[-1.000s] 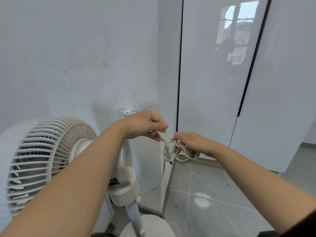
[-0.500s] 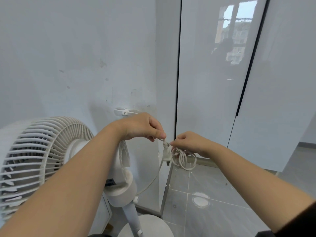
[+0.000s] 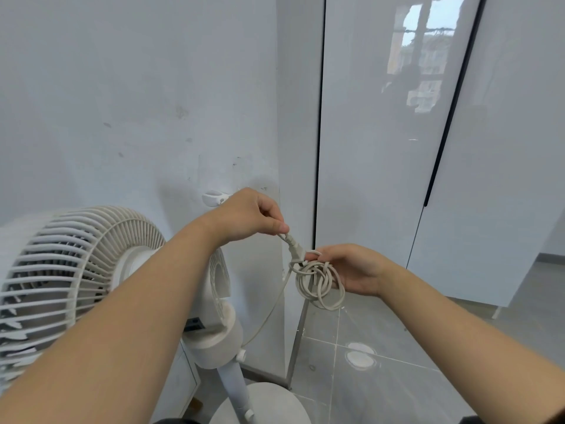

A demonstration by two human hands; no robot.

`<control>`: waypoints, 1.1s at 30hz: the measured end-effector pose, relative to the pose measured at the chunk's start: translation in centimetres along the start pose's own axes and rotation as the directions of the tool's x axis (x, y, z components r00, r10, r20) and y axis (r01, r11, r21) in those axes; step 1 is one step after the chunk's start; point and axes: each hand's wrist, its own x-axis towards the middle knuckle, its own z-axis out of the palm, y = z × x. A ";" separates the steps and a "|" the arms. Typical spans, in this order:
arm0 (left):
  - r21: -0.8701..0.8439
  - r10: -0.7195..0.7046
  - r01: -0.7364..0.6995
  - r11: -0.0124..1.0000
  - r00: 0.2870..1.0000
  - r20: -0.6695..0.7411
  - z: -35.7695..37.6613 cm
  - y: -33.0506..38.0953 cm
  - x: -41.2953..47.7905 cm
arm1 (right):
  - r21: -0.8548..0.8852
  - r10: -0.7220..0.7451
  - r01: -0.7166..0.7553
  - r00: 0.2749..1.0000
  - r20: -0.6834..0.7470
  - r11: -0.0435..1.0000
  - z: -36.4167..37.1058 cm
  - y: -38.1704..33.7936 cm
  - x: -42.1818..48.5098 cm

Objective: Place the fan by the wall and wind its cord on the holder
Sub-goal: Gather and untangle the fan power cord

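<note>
Loops of cord [image 3: 319, 283] are gathered into a small coil at mid-scene, right of the fan [image 3: 76, 270]. The coil is held by the right hand [image 3: 351, 269], whose fingers are curled into the loops and largely hidden behind them. The plug [image 3: 295, 249] is pinched at its upper end by the left hand [image 3: 247, 217]. One strand is seen trailing down towards the fan's neck. The fan is stood close to the wall [image 3: 122, 102] at left, its grille cut off by the left edge and its base by the bottom edge. The holder [image 3: 214, 198] on the wall is half hidden behind the left hand.

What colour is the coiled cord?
The cord is off-white, pale beige; clearest in the head view.
</note>
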 end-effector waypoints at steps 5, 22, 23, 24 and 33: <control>0.016 -0.004 0.004 1.000 1.000 -0.006 -0.1 -0.6 0.2 | 0.179 0.002 -0.010 0.999 0.044 0.984 1.0 0.3 -0.2; 0.194 0.001 0.006 0.981 0.999 -0.036 0.1 -0.7 0.4 | 0.285 -0.047 0.054 0.998 -0.031 0.957 3.2 -0.2 -0.4; 0.188 0.006 0.002 0.982 0.999 -0.046 0.0 -0.7 0.3 | 0.262 -0.057 0.065 0.998 -0.038 0.963 3.3 -0.1 -0.3; 0.182 0.012 -0.002 0.983 0.998 -0.056 0.0 -0.6 0.2 | 0.235 -0.066 0.076 0.996 -0.052 0.969 3.3 0.0 -0.2; 0.101 0.025 -0.010 0.995 0.989 -0.148 -0.1 -0.2 -0.1 | 0.242 -0.029 0.066 0.988 -0.152 0.968 3.8 0.5 1.2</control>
